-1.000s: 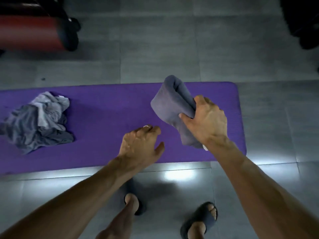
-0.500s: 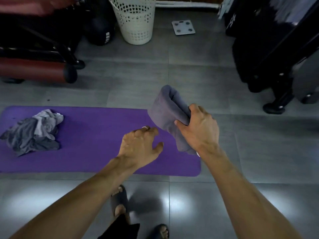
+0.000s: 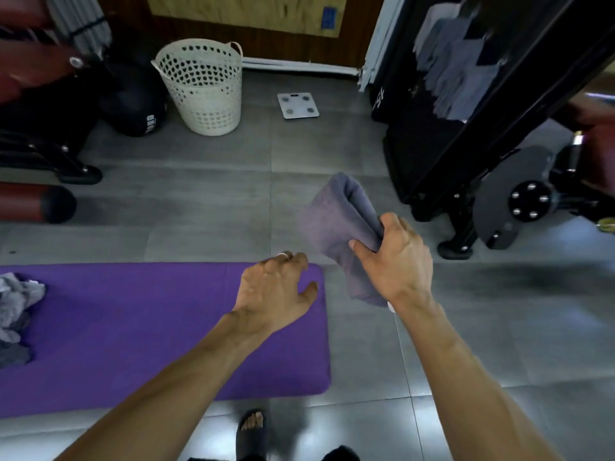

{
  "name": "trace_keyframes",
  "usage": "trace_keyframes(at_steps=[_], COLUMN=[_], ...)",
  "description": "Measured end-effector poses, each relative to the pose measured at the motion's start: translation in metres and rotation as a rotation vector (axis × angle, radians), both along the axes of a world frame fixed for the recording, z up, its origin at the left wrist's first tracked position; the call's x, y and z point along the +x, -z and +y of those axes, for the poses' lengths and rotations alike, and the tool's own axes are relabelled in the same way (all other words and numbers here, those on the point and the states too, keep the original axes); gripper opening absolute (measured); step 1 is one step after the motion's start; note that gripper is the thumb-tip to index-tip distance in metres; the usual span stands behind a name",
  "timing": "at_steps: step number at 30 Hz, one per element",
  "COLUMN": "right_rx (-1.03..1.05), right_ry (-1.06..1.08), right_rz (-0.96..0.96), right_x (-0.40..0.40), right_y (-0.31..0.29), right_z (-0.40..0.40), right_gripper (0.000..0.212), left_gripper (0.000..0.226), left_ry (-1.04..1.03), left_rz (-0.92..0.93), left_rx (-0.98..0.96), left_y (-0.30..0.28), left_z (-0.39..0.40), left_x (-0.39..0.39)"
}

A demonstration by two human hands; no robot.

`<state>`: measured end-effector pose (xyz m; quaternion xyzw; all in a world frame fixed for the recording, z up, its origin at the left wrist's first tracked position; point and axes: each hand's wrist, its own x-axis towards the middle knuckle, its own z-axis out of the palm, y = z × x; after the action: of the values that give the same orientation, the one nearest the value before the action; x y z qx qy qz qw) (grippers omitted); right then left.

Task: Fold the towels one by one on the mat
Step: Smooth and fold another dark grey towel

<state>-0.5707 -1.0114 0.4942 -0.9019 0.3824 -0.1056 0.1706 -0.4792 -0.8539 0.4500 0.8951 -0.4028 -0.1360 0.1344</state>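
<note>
My right hand (image 3: pixel 396 261) grips a folded grey-purple towel (image 3: pixel 339 224), held in the air past the right end of the purple mat (image 3: pixel 133 327), over the grey tiled floor. My left hand (image 3: pixel 273 287) hovers above the mat's right end with fingers loosely bent and holds nothing; a ring shows on one finger. A crumpled heap of grey towels (image 3: pixel 16 314) lies on the mat at the far left edge of the view, partly cut off.
A white perforated laundry basket (image 3: pixel 203 88) stands on the floor beyond the mat, a bathroom scale (image 3: pixel 298 105) to its right. Black gym equipment (image 3: pixel 466 154) with hanging grey cloths fills the right; a red padded bench (image 3: pixel 33 201) sits left. My sandalled foot (image 3: pixel 251 430) is below.
My view swung up and to the right, so the mat and the towel heap slid left. The right hand carried the folded towel from above the mat to beyond its right end.
</note>
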Motion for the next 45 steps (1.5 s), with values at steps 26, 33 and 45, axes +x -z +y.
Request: trace_keyframes(at_steps=[26, 33, 45], right_rx=[-0.138, -0.145, -0.171], right_ry=[-0.283, -0.246, -0.477], right_rz=[-0.114, -0.073, -0.134], right_x=[0.193, 0.281, 0.432], right_y=[-0.077, -0.084, -0.120], right_z=[-0.512, -0.628, -0.802], right_gripper=[0.035, 0.030, 0.024], left_gripper=[0.041, 0.039, 0.075], left_ry=[-0.204, -0.139, 0.085], left_rz=[-0.073, -0.036, 0.312], left_rx=[-0.048, -0.101, -0.562], left_y=[-0.071, -0.073, -0.139], left_z=[-0.471, -0.581, -0.774], left_x=[0.168, 0.293, 0.500])
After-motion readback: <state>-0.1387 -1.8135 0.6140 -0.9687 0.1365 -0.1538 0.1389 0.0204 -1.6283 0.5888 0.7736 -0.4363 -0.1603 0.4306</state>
